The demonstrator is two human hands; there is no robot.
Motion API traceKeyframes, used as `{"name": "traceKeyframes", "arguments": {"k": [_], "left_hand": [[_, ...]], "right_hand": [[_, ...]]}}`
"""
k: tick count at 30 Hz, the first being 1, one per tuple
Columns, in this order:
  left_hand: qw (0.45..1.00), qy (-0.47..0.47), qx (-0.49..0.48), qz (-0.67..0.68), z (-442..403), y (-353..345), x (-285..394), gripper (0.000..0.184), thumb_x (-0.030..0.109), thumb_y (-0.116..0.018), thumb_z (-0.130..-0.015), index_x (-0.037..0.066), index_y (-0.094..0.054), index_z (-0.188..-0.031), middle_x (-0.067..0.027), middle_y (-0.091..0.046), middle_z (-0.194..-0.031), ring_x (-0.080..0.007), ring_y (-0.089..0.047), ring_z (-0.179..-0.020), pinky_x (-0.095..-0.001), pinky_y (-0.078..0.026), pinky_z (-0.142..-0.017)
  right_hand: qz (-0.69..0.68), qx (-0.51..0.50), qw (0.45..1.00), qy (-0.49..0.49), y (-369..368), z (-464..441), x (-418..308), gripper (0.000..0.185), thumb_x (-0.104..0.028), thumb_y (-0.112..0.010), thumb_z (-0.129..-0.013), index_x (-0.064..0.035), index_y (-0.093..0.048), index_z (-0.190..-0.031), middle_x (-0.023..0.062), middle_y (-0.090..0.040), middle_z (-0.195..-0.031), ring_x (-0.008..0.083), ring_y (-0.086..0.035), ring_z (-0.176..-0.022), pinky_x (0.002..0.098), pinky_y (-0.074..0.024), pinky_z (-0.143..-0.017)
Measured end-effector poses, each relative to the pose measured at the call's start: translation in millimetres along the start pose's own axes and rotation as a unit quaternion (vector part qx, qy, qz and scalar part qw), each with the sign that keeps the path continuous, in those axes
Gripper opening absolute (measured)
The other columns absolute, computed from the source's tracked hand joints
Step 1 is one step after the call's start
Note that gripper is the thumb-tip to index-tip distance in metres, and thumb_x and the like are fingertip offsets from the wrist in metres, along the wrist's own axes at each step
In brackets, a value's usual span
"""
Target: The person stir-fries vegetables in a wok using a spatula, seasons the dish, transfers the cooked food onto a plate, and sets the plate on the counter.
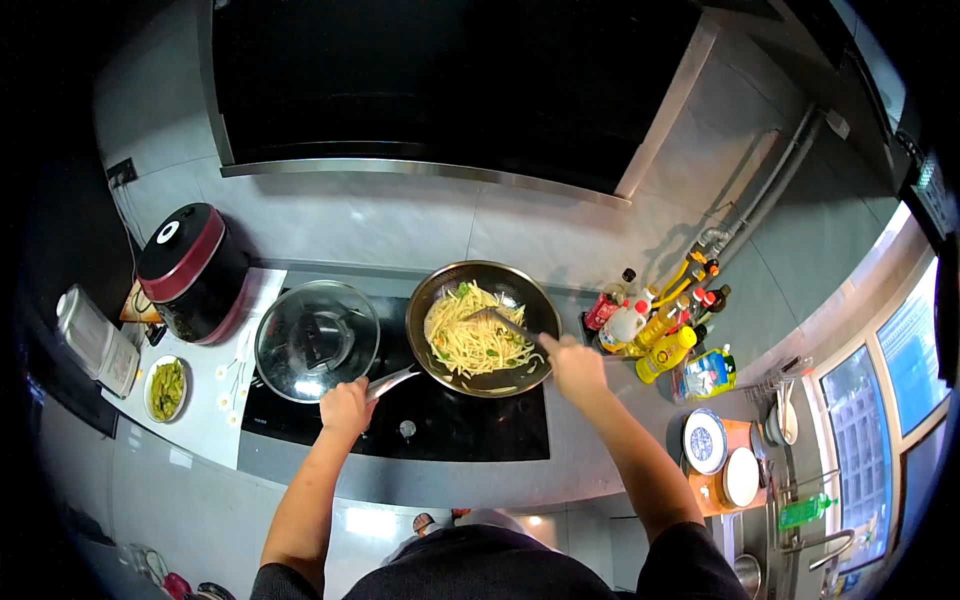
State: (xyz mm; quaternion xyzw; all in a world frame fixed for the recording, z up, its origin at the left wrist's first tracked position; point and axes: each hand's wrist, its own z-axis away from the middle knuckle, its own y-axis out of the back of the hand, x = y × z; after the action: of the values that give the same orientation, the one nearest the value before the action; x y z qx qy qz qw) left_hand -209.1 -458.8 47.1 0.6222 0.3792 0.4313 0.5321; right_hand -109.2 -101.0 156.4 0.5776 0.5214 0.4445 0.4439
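The stove (480,430) is a flat sheet of glossy black glass, set in a smooth grey counter (590,440). On its right part sits the pan (537,305), round and deep with sloping dark walls and a thin, shiny rim. The handle (393,382) is pale, smooth metal and runs down to the left. The left hand (346,407) is wrapped around its outer end, fingers curled shut on the metal. The right hand (576,370) is closed in a fist around the spatula (512,325), whose slim, dark shaft slants down left over the pan's right side, its tip among the strands.

Left of the pan lies the lid (290,365), a clear glass disc with a metal edge and a dark knob, reflections streaking its surface. Beyond it, the cooker (190,272) is rounded and glossy, black with a dark red band, near an oval white dish (183,398) of lumpy green food. To the right of the pan, bottles (664,355) of clear and yellow plastic crowd together, several with red caps.

The strands (478,335) are in the pan, heaped loosely over its middle and left. They are long, thin and pale cream-yellow, tangled in all directions, with a light sheen. Bright green pieces show among them, with a few small orange flecks. Some short bits lie apart on the dark lower wall.
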Motion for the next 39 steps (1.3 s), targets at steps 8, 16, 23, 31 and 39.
{"name": "traceKeyframes", "arguments": {"k": [8,16,23,31,39], "left_hand": [[0.973,-0.127,0.132,0.138,13.4,24.4,17.3,0.061,0.016,-0.077,-0.070,0.011,-0.056,-0.127,-0.0127,-0.058,-0.121,-0.0308,-0.056,-0.110,-0.0428,-0.045,-0.090],[0.912,-0.288,0.145,0.255,20.8,39.4,114.7,0.055,0.014,-0.076,-0.073,0.007,-0.057,-0.125,-0.0157,-0.054,-0.128,-0.0348,-0.053,-0.117,-0.0435,-0.042,-0.097],[0.858,-0.382,0.084,0.332,25.0,44.7,249.1,0.051,0.016,-0.074,-0.079,0.007,-0.058,-0.126,-0.0156,-0.053,-0.132,-0.0361,-0.052,-0.120,-0.0430,-0.042,-0.100],[0.832,-0.410,-0.038,0.371,26.4,1.6,436.4,0.052,0.020,-0.071,-0.082,0.010,-0.055,-0.131,-0.0152,-0.053,-0.132,-0.0352,-0.053,-0.119,-0.0418,-0.043,-0.100],[0.829,-0.390,-0.120,0.382,24.9,-58.2,555.0,0.051,0.018,-0.071,-0.083,0.010,-0.054,-0.131,-0.0165,-0.054,-0.131,-0.0360,-0.053,-0.119,-0.0411,-0.044,-0.099]], "right_hand": [[0.034,-0.083,0.994,-0.061,11.2,63.6,-10.3,0.054,-0.007,-0.062,-0.080,-0.0174,-0.053,-0.132,0.0122,-0.063,-0.099,0.0314,-0.068,-0.076,0.0406,-0.0556,-0.064],[-0.263,0.014,0.961,-0.086,-47.1,100.8,18.5,0.053,-0.022,-0.067,-0.085,-0.0148,-0.052,-0.135,0.0137,-0.063,-0.100,0.0325,-0.066,-0.081,0.0419,-0.0539,-0.072],[-0.417,0.082,0.889,-0.169,-70.3,160.4,100.2,0.050,-0.025,-0.068,-0.088,-0.0097,-0.054,-0.134,0.0174,-0.065,-0.102,0.0238,-0.065,-0.080,0.0345,-0.0530,-0.072],[-0.467,0.106,0.831,-0.282,-74.2,243.7,241.5,0.044,-0.019,-0.063,-0.092,-0.0038,-0.053,-0.132,0.0150,-0.066,-0.105,0.0191,-0.063,-0.090,0.0313,-0.0510,-0.079],[-0.438,0.136,0.796,-0.395,-95.6,304.5,377.6,0.043,-0.024,-0.065,-0.091,0.0004,-0.058,-0.126,0.0169,-0.069,-0.098,0.0213,-0.066,-0.082,0.0323,-0.0518,-0.075]]}}
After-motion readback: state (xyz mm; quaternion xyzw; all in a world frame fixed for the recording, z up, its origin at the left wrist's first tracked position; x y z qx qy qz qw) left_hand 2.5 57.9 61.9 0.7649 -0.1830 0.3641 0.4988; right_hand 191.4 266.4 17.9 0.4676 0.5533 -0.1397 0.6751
